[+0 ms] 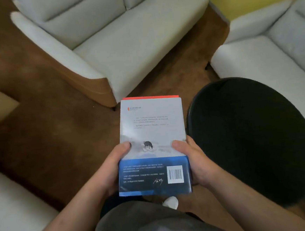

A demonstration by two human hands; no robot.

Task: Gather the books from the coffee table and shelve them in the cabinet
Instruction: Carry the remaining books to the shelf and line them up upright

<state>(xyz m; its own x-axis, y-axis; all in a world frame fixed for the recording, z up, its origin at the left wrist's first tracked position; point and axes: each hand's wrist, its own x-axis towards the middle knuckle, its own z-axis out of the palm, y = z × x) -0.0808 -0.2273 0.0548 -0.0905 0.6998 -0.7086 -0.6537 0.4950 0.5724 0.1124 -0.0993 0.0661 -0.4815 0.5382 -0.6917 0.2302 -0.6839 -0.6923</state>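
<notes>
The stack of books [152,133] sits between the two hands, held level in front of the person's body, with the left hand [113,165] at its left edge and the right hand [193,163] at its right edge, both near the end closest to the person. The stack hangs over the brown carpet [47,114]. A white sofa [115,45] lies beyond its far end, and the round black coffee table [250,140] is just beside it on the right.

The top book [152,119] lies back cover up. Most of the cover is pale grey with a few lines of small print, too blurred to read, and a small dark animal [148,144] stands in a misty landscape. A dark blue band crosses the near end, carrying white text and a white barcode label [175,174]. Beneath it, the thin edge of a red book [150,97] pokes out at the far end. How many books lie under the top one cannot be told.

Both hands grasp the stack. The left thumb [124,147] and the right thumb [177,144] press flat on the top cover, one on each side of the animal. The remaining fingers curl under the books, mostly hidden. Below the stack, the toe of a white shoe [171,202] shows on the carpet.
</notes>
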